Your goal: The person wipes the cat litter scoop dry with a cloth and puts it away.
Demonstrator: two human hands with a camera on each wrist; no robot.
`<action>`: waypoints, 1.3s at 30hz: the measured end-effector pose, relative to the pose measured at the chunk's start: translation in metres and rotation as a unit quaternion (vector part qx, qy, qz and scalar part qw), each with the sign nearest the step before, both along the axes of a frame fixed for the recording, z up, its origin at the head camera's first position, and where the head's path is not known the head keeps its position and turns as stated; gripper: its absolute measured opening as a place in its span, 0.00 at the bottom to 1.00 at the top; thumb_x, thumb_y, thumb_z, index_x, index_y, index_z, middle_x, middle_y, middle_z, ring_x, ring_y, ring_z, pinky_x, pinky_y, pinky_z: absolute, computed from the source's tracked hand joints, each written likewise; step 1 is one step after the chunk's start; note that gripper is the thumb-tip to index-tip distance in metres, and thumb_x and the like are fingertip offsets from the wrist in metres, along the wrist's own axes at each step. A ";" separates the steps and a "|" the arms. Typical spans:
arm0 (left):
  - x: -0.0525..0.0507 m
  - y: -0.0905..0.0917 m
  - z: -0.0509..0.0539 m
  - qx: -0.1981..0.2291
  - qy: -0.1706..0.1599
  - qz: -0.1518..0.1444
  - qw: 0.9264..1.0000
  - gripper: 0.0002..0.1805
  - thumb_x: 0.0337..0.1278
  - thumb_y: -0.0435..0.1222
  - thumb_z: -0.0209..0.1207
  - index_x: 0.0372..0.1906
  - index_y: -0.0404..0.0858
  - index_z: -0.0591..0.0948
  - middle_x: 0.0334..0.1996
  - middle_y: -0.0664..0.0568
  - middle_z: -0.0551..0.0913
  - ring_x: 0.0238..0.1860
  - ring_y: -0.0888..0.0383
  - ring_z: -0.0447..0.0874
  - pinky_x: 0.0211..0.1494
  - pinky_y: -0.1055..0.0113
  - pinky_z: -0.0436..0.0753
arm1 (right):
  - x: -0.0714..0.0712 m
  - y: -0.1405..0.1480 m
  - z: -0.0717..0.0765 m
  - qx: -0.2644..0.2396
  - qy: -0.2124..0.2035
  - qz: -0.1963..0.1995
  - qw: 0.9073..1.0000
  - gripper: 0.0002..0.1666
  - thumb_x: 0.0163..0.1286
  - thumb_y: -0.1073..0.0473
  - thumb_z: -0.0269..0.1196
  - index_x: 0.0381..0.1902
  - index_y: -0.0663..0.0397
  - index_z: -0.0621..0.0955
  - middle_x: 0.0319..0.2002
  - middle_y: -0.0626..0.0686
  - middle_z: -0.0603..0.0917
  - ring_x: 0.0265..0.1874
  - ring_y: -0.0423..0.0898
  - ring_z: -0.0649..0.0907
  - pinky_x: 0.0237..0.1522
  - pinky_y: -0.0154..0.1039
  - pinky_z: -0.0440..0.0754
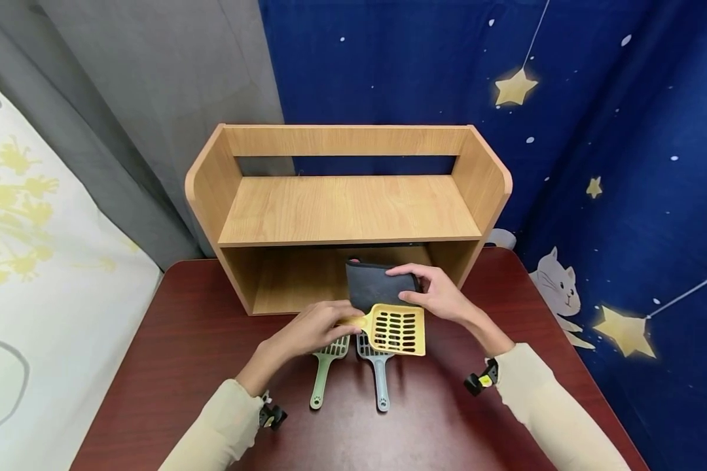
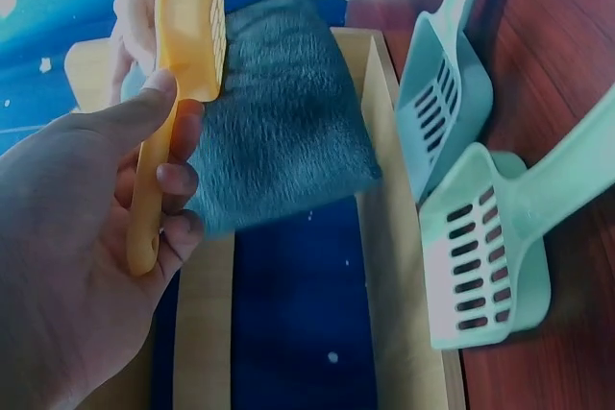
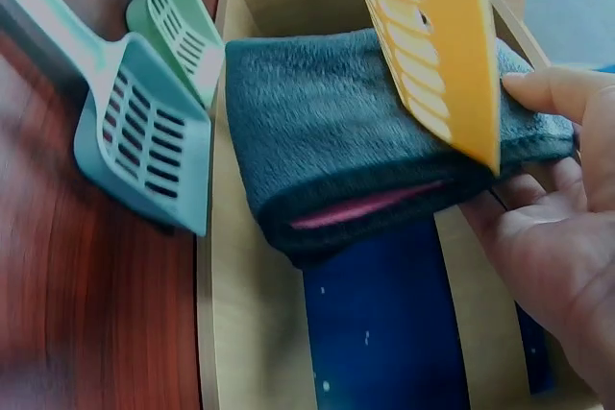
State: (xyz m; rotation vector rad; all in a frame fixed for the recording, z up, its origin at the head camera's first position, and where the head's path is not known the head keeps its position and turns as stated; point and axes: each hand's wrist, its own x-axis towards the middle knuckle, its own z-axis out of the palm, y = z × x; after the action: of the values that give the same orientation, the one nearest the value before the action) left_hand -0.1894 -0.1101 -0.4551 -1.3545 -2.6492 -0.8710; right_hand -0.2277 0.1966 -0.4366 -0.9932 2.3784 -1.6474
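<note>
My left hand grips a yellow slotted litter scoop by its handle, fingers and thumb closed around it in the left wrist view. With thumb and fingers, my right hand pinches the right edge of a dark grey folded cloth. In the right wrist view a strip of pink lining shows inside the cloth's fold. The scoop's head is in front of the cloth and hides its lower part from the head view. Beneath the hands, a green litter scoop and a light blue litter scoop lie on the table.
A two-tier wooden shelf stands at the back of the dark red table, its lower compartment right behind the cloth. Grey curtain and a blue starry curtain hang behind it. White patterned fabric is on the left.
</note>
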 end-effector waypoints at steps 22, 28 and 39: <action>0.006 0.001 0.000 0.001 0.026 0.017 1.000 0.12 0.75 0.42 0.63 0.55 0.45 0.89 0.39 0.62 0.83 0.35 0.67 0.76 0.40 0.68 0.78 | 0.001 -0.003 0.003 0.010 0.030 -0.010 0.999 0.24 0.69 0.70 0.71 0.63 0.55 0.85 0.59 0.57 0.86 0.48 0.47 0.84 0.48 0.34 0.82; 0.005 0.003 -0.002 -0.002 0.021 0.013 1.000 0.10 0.74 0.41 0.65 0.53 0.46 0.89 0.40 0.63 0.83 0.35 0.68 0.76 0.40 0.69 0.77 | 0.001 -0.008 0.002 0.015 0.028 0.001 1.000 0.24 0.70 0.69 0.71 0.63 0.55 0.85 0.59 0.58 0.86 0.45 0.47 0.84 0.44 0.34 0.83; 0.005 -0.020 -0.004 -0.004 0.049 0.053 0.997 0.16 0.72 0.41 0.66 0.57 0.38 0.88 0.38 0.59 0.84 0.34 0.65 0.75 0.41 0.64 0.80 | 0.006 0.031 0.002 0.054 0.022 -0.079 0.995 0.25 0.71 0.64 0.72 0.64 0.47 0.85 0.62 0.51 0.85 0.50 0.43 0.81 0.49 0.32 0.78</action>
State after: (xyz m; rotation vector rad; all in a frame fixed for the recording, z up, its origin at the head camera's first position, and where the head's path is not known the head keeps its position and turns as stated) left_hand -0.1848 -0.1301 -0.4589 -1.2111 -2.6255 -0.7616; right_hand -0.2217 0.2277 -0.4350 -0.8529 2.6040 -1.5395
